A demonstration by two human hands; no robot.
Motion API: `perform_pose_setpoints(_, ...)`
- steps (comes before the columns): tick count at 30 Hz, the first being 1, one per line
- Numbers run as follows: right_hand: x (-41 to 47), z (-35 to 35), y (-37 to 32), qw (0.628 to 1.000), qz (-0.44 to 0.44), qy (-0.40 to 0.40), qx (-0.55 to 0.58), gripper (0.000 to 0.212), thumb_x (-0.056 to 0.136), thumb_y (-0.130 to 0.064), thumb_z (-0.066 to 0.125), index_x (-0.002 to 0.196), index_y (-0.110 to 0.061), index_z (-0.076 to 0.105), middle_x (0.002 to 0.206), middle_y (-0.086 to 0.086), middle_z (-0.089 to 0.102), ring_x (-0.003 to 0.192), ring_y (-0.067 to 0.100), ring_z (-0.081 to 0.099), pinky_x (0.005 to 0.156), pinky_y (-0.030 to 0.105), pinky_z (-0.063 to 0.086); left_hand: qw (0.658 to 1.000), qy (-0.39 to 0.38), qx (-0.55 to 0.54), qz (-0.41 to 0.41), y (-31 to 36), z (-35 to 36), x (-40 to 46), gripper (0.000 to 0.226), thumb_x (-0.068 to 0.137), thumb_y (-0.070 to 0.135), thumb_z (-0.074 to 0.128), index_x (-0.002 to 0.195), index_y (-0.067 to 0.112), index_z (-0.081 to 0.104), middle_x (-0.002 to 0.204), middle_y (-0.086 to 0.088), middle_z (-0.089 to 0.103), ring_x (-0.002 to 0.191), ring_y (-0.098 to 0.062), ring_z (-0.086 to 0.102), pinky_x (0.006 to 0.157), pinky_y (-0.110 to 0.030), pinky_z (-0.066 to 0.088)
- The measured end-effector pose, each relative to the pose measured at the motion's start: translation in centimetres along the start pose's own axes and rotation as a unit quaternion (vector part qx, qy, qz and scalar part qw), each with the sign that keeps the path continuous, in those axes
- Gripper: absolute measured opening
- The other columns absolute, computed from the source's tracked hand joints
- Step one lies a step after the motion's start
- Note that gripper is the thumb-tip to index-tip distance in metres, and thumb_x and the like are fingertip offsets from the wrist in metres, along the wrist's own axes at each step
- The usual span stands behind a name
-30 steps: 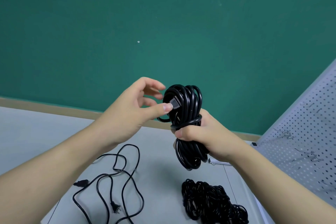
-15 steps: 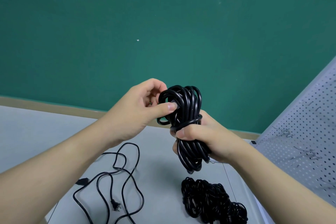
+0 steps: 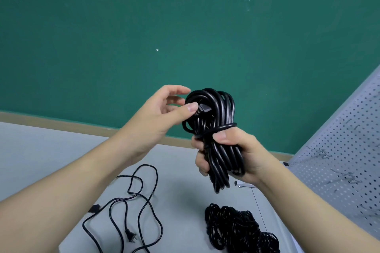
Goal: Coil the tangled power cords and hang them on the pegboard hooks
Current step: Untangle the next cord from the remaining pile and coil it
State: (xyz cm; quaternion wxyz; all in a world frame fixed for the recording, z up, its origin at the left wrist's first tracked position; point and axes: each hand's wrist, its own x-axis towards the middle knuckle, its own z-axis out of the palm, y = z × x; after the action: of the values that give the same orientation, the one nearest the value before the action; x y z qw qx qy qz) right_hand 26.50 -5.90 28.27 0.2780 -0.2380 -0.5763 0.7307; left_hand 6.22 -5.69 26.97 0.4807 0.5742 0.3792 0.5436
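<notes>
A person stands at a pale grey desk [image 3: 181,201] in front of a dark green wall. Their right hand [image 3: 232,156] is wrapped firmly around the waist of a thick bundle of glossy black power cord [image 3: 213,113], held upright in the air above the desk. One turn of the same cord circles the bundle just above that fist, binding the loops together. The left hand [image 3: 164,113] pinches the cord's grey plug end [image 3: 202,108] between thumb and a finger, right against the upper loops; the other fingers are spread loosely.

The cord looks fairly heavy and springy: its rubbery loops would likely fan apart if the right hand's grip loosened, and the smooth jacket may slide. The safest hold seems to be at the bound waist, with the plug tucked through the top loops to lock the wrap.

On the desk below lie a thin black cord with a two-pin plug [image 3: 131,211], sprawled in loose curves at the left, and a dense tangled heap of black cord [image 3: 236,230] at the right. A white perforated pegboard [image 3: 339,150] with small wire hooks [image 3: 320,153] leans at the far right, well apart from the held bundle.
</notes>
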Motion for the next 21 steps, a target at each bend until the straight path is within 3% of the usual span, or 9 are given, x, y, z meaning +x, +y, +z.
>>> perform_pose_setpoints(3, -0.2, -0.2, 0.1, 0.997, 0.019, -0.050, 0.056, 0.064, 0.072, -0.037, 0.083, 0.117, -0.005, 0.050, 0.086, 0.012, 0.042, 0.061, 0.026, 0.056, 0.063, 0.036, 0.051, 0.992, -0.113, -0.053, -0.019, -0.1, 0.5, -0.5, 0.039, 0.100, 0.043, 0.056, 0.121, 0.012, 0.065, 0.107, 0.000, 0.070, 0.099, -0.016, 0.064, 0.093, -0.030, 0.048)
perform_pose_setpoints(5, -0.3, -0.4, 0.1, 0.995, 0.028, -0.061, 0.071, 0.062, 0.074, -0.037, 0.082, 0.116, -0.004, 0.051, 0.090, 0.010, 0.052, 0.062, 0.024, 0.059, 0.063, 0.036, 0.053, 0.986, -0.140, -0.084, -0.020, 0.0, 1.1, -0.9, 0.036, 0.106, 0.036, 0.047, 0.112, 0.006, 0.064, 0.092, -0.003, 0.065, 0.082, -0.016, 0.060, 0.085, -0.026, 0.049)
perform_pose_setpoints(10, -0.2, -0.5, 0.3, 0.998, 0.040, 0.037, 0.012, 0.062, 0.066, -0.041, 0.089, 0.110, -0.004, 0.066, 0.095, 0.012, 0.064, 0.070, 0.027, 0.067, 0.065, 0.039, 0.058, 0.989, -0.067, -0.124, -0.037, -0.8, 1.6, -0.5, 0.031, 0.099, 0.029, 0.058, 0.112, 0.002, 0.067, 0.088, -0.013, 0.065, 0.072, -0.025, 0.056, 0.074, -0.030, 0.050)
perform_pose_setpoints(14, 0.0, -1.0, 1.0, 0.992, 0.038, 0.108, -0.046, 0.040, 0.084, -0.023, 0.072, 0.121, -0.010, 0.065, 0.101, 0.014, 0.074, 0.084, 0.025, 0.072, 0.077, 0.039, 0.062, 0.984, 0.016, -0.147, -0.098, -2.1, 2.5, 0.0, 0.030, 0.093, 0.024, 0.069, 0.110, 0.000, 0.065, 0.069, 0.000, 0.065, 0.055, -0.014, 0.053, 0.062, -0.028, 0.043)
perform_pose_setpoints(17, -0.1, -2.0, 1.4, 0.984, 0.043, 0.139, -0.102, 0.040, 0.093, -0.027, 0.065, 0.131, -0.013, 0.062, 0.120, 0.024, 0.071, 0.098, 0.035, 0.071, 0.086, 0.047, 0.060, 0.981, 0.075, -0.123, -0.133, -3.2, 2.9, 0.4, 0.043, 0.087, 0.029, 0.079, 0.115, 0.000, 0.063, 0.078, -0.009, 0.071, 0.057, -0.019, 0.051, 0.061, -0.029, 0.046)
perform_pose_setpoints(21, -0.1, -3.0, 2.1, 0.957, 0.054, 0.204, -0.198, 0.044, 0.091, -0.040, 0.067, 0.124, -0.010, 0.066, 0.121, 0.021, 0.071, 0.102, 0.027, 0.069, 0.103, 0.052, 0.051, 0.971, 0.131, -0.092, -0.175, -4.5, 3.8, 0.9, 0.053, 0.080, 0.039, 0.086, 0.112, 0.009, 0.058, 0.088, -0.012, 0.076, 0.059, -0.019, 0.053, 0.067, -0.033, 0.048)
